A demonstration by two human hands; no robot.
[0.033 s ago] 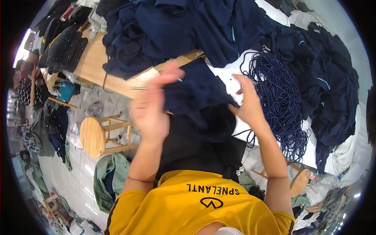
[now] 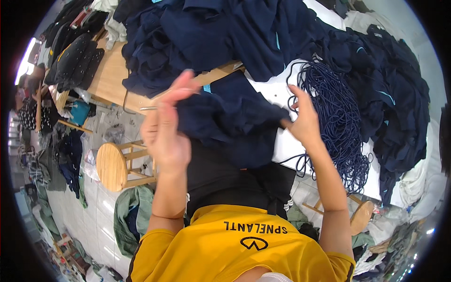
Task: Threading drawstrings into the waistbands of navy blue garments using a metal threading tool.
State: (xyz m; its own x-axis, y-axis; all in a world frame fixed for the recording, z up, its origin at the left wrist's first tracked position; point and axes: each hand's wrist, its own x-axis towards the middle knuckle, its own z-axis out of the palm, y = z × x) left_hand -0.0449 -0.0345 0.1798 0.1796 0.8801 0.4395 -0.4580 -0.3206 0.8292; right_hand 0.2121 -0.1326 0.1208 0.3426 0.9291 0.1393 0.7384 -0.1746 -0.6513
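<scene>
In my left hand [image 2: 167, 127] a thin metal rod-like tool [image 2: 148, 108] sticks out to the left, the fingers folded round it and one finger stretched up. A navy garment [image 2: 230, 117] with a small light-blue tab [image 2: 206, 88] lies bunched over my lap and the table edge. Its left side reaches my left hand; whether that hand also grips the cloth, I cannot tell. My right hand [image 2: 305, 122] is open, thumb and fingers apart, at the garment's blurred right corner. Beside its fingertips lies a tangled heap of navy cord [image 2: 333, 122].
Navy garments are heaped at the far side [image 2: 197, 37] and right [image 2: 399, 108] of the white tabletop [image 2: 270, 96]. A wooden stool [image 2: 112, 167] stands at left, green cloth [image 2: 129, 216] below it. Another stool [image 2: 361, 217] is at lower right. A person [image 2: 33, 108] is at far left.
My left hand has moved left and slightly down with the metal tool. The garment has shifted left and spread out, showing more of the light-blue tab. My right hand has moved slightly right.
</scene>
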